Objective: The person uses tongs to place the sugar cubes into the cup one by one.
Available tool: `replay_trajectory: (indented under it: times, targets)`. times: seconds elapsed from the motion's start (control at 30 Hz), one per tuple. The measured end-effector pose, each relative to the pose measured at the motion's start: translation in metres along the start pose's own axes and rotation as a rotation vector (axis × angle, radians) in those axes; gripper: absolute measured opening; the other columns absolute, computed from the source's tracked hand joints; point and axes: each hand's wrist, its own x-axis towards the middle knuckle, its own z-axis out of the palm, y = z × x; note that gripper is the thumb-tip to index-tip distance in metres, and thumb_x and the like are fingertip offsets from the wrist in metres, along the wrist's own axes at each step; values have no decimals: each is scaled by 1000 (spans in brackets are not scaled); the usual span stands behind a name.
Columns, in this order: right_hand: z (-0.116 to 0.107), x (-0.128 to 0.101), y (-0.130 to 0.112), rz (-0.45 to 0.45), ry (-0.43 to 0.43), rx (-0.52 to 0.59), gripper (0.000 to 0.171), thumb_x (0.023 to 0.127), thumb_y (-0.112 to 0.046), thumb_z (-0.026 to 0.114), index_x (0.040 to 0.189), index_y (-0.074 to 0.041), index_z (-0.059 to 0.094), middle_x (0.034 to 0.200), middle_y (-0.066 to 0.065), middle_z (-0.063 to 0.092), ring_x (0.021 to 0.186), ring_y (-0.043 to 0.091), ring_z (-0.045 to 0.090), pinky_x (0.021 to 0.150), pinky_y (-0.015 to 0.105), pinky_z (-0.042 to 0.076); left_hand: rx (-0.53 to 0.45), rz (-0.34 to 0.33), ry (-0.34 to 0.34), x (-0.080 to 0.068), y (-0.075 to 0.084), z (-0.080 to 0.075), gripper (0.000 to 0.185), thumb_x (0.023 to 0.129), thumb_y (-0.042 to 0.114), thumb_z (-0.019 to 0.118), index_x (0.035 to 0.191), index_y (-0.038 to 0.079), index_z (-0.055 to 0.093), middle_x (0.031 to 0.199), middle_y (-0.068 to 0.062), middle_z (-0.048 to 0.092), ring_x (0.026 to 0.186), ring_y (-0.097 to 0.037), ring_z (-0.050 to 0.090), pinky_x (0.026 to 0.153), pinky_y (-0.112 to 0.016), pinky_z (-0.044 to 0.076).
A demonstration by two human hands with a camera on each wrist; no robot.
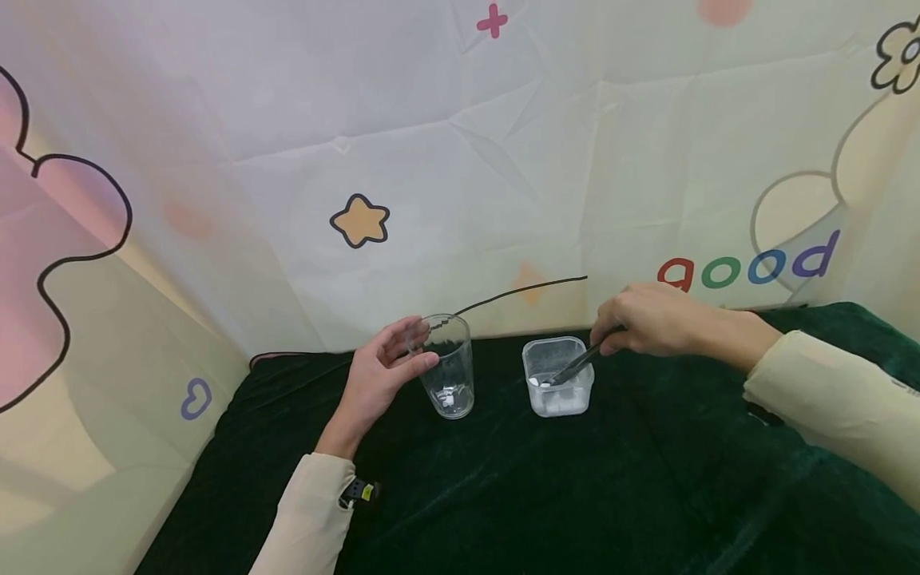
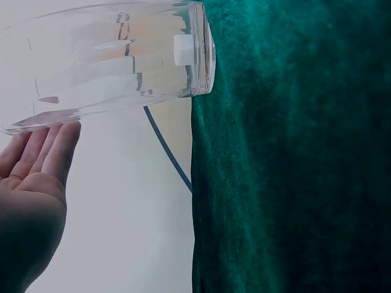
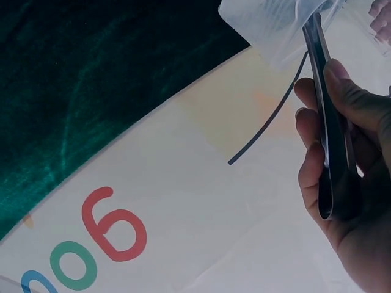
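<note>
A clear glass [image 1: 447,367] stands upright on the green cloth, with a small white cube [image 1: 447,397] at its bottom. My left hand [image 1: 377,371] cups the glass's left side, thumb in front and fingers behind near the rim. In the left wrist view the fingers [image 2: 46,143] lie straight, their tips touching the glass [image 2: 122,55]. To the right stands a small clear plastic tub [image 1: 575,403] holding white cubes [image 1: 553,402]. My right hand [image 1: 657,319] pinches metal tongs [image 1: 578,365], whose tips reach down into the tub. The right wrist view shows the tongs [image 3: 327,122] gripped between thumb and fingers [image 3: 311,104].
A dark green velvet cloth [image 1: 575,495] covers the table. A printed fabric backdrop [image 1: 460,160] rises right behind the glass and tub and wraps round the left side. A small black clip [image 1: 359,491] sits at my left cuff.
</note>
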Motion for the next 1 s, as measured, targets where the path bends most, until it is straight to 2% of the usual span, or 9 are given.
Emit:
replay_trajectory:
  times: [0.2, 0.47, 0.67, 1.0]
  targets:
    - [0, -6, 1, 42, 46, -6, 15, 89, -11, 87, 103, -15, 85, 99, -4, 77, 81, 13, 65, 71, 36, 57, -6, -3, 2, 0, -2, 0, 60, 100, 15, 76, 155, 9, 51, 153, -11, 58, 139, -23, 57, 109, -31, 50]
    - [-2, -12, 6, 44, 97, 26, 14, 90, -7, 85, 103, -12, 84, 96, -4, 76, 81, 12, 65, 76, 42, 60, -4, -6, 7, 1, -1, 1, 59, 100, 15, 76, 154, 10, 52, 152, -7, 60, 139, -22, 58, 109, -32, 50]
    - [-4, -18, 6, 75, 124, 45, 13, 92, -8, 83, 105, -12, 84, 95, -6, 76, 77, 10, 62, 75, 39, 57, -4, -2, 5, 0, -2, 1, 59, 100, 14, 76, 154, 10, 51, 153, -10, 59, 139, -22, 57, 109, -32, 50]
    - [-5, -28, 3, 71, 247, 58, 19, 91, -8, 85, 110, -10, 84, 103, 1, 78, 86, 17, 72, 85, 51, 61, 1, -7, 7, 0, -2, 1, 59, 101, 15, 76, 154, 11, 52, 152, -7, 59, 139, -21, 57, 109, -31, 50]
